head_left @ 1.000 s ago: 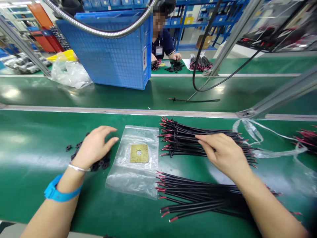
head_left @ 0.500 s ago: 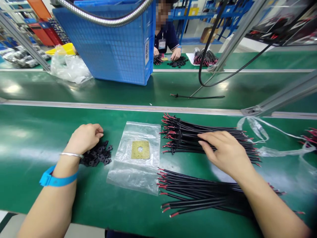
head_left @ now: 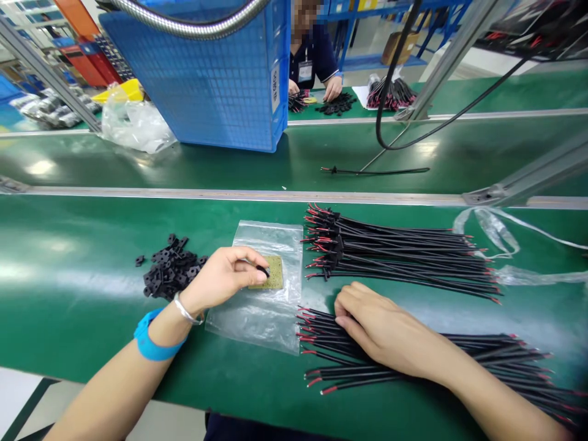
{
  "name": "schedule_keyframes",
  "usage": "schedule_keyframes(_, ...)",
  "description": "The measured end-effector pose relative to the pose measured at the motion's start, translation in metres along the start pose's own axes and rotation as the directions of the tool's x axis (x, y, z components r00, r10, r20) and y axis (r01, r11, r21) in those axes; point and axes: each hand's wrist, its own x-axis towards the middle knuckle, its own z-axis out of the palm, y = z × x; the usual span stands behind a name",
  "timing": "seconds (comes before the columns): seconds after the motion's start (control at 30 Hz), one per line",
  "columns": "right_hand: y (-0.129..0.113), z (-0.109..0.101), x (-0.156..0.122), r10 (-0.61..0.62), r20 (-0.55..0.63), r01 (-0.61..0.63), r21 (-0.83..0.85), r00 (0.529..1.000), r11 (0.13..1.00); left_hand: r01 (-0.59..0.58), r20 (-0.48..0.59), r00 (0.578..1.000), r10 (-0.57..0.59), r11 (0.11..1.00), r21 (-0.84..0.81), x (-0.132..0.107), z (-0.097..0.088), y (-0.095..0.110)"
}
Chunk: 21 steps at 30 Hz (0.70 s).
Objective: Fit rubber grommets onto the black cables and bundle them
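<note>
My left hand (head_left: 229, 274) pinches a small black plastic part (head_left: 263, 271) over the yellowish square pad (head_left: 275, 273), which has a hole in its middle and lies on a clear plastic bag (head_left: 257, 324). To the left of this hand is a heap of similar black parts (head_left: 168, 269). My right hand (head_left: 372, 321) is closed, its fingertips on a black cable at the upper edge of the lower bundle of red-tipped black cables (head_left: 367, 380); the fingers hide part of the grip. Above it lies another cable bundle (head_left: 404, 251) with black parts near the left ends.
A blue crate (head_left: 220, 92) stands behind the metal rail, with a crumpled plastic bag (head_left: 135, 125) beside it. A single cable (head_left: 381, 172) lies beyond the rail. Across the bench a person (head_left: 316, 58) handles similar parts. A black cord (head_left: 383, 116) hangs at the right.
My left hand has moved right from the heap to the pad and now shows a black part in its fingers. My right hand has moved down-left from the upper bundle to the lower one.
</note>
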Motion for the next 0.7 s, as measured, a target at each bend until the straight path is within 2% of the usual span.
schedule_keyframes(0.1,0.003,0.001,-0.002,-0.019,-0.028,0.017,-0.039,0.999,0.999,-0.003,-0.018,1.000,0.003,1.000,-0.021,0.003,0.006,-0.005)
schedule_keyframes(0.27,0.009,0.014,0.002,-0.066,-0.150,0.025,-0.261,0.986,0.965,-0.002,0.020,1.000,0.002,0.999,-0.048,0.004,0.008,-0.010)
schedule_keyframes(0.33,0.010,0.019,0.005,-0.088,-0.184,0.023,-0.330,0.979,0.944,-0.056,0.005,0.998,0.056,0.998,0.036,0.003,0.009,-0.011)
schedule_keyframes(0.37,0.010,0.020,0.006,-0.095,-0.194,0.021,-0.354,0.976,0.935,-0.106,-0.017,0.994,0.109,0.986,0.131,0.003,0.010,-0.011)
schedule_keyframes(0.43,0.010,0.022,0.008,-0.099,-0.212,0.013,-0.374,0.972,0.927,-0.232,-0.046,0.962,0.270,0.892,0.388,0.002,0.012,-0.013)
schedule_keyframes(0.53,0.010,0.022,0.009,-0.093,-0.214,0.012,-0.354,0.972,0.935,-0.377,0.027,0.871,0.491,0.632,0.677,0.003,0.014,-0.018)
schedule_keyframes(0.6,0.010,0.020,0.008,-0.073,-0.199,0.009,-0.307,0.977,0.952,-0.419,0.107,0.838,0.535,0.504,0.756,0.003,0.016,-0.022)
schedule_keyframes(0.7,0.007,0.015,0.006,0.001,-0.193,-0.027,-0.135,0.981,0.991,-0.440,0.222,0.841,0.494,0.383,0.812,0.002,0.019,-0.026)
